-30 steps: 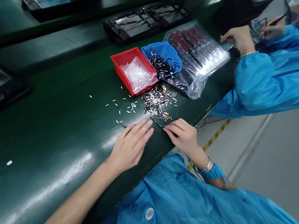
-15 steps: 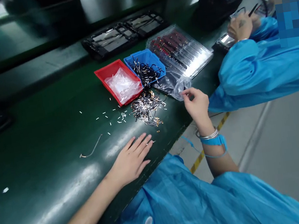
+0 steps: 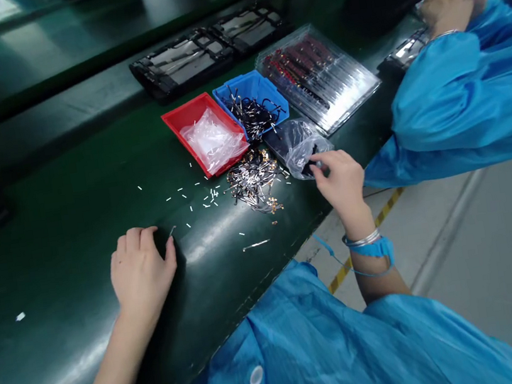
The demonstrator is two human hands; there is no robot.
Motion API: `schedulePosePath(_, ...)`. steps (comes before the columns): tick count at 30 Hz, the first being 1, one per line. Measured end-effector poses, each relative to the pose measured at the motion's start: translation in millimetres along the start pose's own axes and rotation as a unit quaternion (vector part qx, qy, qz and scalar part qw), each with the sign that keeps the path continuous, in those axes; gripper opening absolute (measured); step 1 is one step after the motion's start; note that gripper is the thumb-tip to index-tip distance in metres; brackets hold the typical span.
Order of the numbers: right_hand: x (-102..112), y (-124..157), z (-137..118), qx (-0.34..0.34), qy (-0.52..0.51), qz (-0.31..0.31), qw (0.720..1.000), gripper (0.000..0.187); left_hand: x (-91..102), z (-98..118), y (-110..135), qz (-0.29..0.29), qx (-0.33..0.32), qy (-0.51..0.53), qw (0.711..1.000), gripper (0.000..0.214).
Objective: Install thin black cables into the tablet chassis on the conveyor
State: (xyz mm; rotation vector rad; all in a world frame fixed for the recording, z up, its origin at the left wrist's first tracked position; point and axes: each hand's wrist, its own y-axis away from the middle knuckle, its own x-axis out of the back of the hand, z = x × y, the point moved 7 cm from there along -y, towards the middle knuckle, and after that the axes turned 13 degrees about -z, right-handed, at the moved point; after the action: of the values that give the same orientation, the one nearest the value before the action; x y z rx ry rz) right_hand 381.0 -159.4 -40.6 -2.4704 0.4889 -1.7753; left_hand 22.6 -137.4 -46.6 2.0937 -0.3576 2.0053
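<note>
My left hand (image 3: 141,272) rests on the dark green belt (image 3: 52,233) with its fingers curled over a thin pale cable; only the cable's tip (image 3: 172,230) shows beside my thumb. My right hand (image 3: 340,177), with a blue strap and bangles at the wrist, pinches the near edge of a clear plastic bag (image 3: 298,138) that holds dark parts. A heap of small metal parts (image 3: 252,180) lies between my hands, just left of the bag. One loose metal piece (image 3: 256,244) lies nearer the belt's front edge.
Behind the heap stand a red bin (image 3: 181,113) holding a clear bag and a blue bin (image 3: 245,81) of black wires. A clear blister tray (image 3: 320,75) and black trays (image 3: 185,62) lie farther back. White bits (image 3: 180,193) dot the belt. A co-worker's blue sleeve (image 3: 453,101) reaches in at right.
My left hand slid left from the belt's front edge and closed over the thin cable. My right hand went from the belt up to the plastic bag and pinched its edge.
</note>
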Motion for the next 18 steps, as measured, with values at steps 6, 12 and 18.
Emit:
schedulePosePath(6,-29.2,-26.4,0.2,-0.032,0.106,-0.081,0.991,0.014,-4.0,13.7,-7.0,0.026,-0.084,0.015,0.996,0.025)
schedulePosePath(12,-29.6,-29.3,-2.6,-0.027,0.131,-0.100,0.986,0.009,-7.6,41.8,-15.7,0.007,-0.187,0.078,0.979,0.024)
schedulePosePath(18,-33.5,-26.1,1.2,-0.044,0.093,-0.082,0.991,0.012,0.1,34.1,-9.4,-0.034,-0.146,0.114,0.982,0.022)
